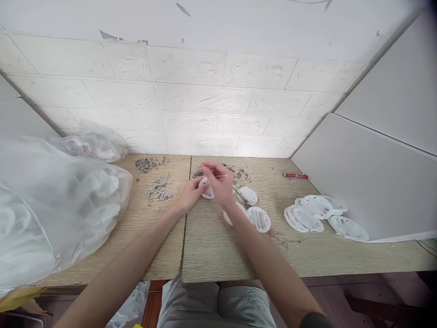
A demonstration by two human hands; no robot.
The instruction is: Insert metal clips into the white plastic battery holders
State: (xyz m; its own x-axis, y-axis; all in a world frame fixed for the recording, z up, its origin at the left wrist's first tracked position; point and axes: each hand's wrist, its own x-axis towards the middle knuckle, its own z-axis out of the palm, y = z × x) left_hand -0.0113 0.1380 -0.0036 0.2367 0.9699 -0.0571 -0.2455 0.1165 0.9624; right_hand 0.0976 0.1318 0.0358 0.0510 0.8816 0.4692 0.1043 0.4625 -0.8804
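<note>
Here, a large translucent plastic bag (78, 209) with white parts inside fills the left of the wooden tabletop (215, 255), and a smaller clear bag (97, 143) sits behind it at the far left by the brick-patterned wall (191, 100). A light grey side panel (382, 177) closes off the right, with a red pen-like tool (295, 175) lying near its far end. Another clear bag (131, 305) shows below the table's near edge, left of the person's legs. The left hand (192, 195) holds a round white plastic disc (206, 190) by its edge, fingers closed on it, just above the middle of the table and right of the seam. The right hand (218, 182) is bent over that disc with its fingertips drawn close together; whether they pinch anything small cannot be told, since the hand itself covers the spot. One disc is held; three loose white discs (258, 219) can be made out just right of the hands, one partly hidden by the right forearm. Farther right lies an overlapping group of slotted white discs (317, 207), too stacked to count. Three heaps of tiny metal pieces are visible: a dark heap (146, 165) and a shiny heap (160, 188) on the left, and a scattered heap (241, 174) partly hidden behind the hands.
</note>
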